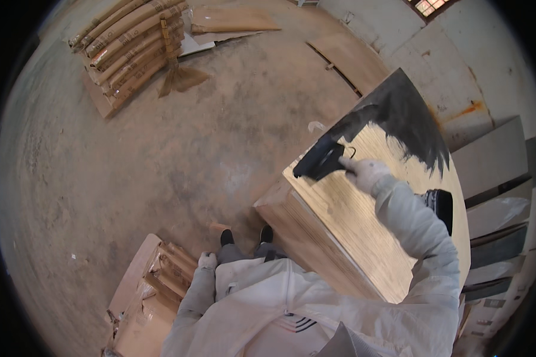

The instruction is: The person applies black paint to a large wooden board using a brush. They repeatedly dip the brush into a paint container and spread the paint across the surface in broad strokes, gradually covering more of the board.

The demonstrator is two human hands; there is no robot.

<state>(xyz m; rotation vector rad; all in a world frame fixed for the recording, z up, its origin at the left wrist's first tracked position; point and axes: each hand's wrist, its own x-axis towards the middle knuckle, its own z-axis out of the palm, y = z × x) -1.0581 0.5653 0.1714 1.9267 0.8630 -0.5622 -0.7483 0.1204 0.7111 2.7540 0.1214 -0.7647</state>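
In its pale glove, my right hand (368, 174) is closed on a wide paintbrush (320, 159) coated in black. The brush touches the left edge of a pale wood-grain panel (345, 208), the top of a tall stack. Black paint (393, 113) covers the panel's far end, with ragged streaks toward the bare wood. To the right of my sleeve stands a black container (439, 208), partly hidden by the arm. My left hand (207, 260), gloved too, hangs low by my left side with its fingers curled in, and nothing shows in it.
Long brown-wrapped packages (134, 44) are piled at the far left. More wrapped bundles (161, 279) lie close by my left leg. Several boards (488, 160) lean at the right near the stained wall (452, 77). Concrete floor (137, 166) lies left of the stack.
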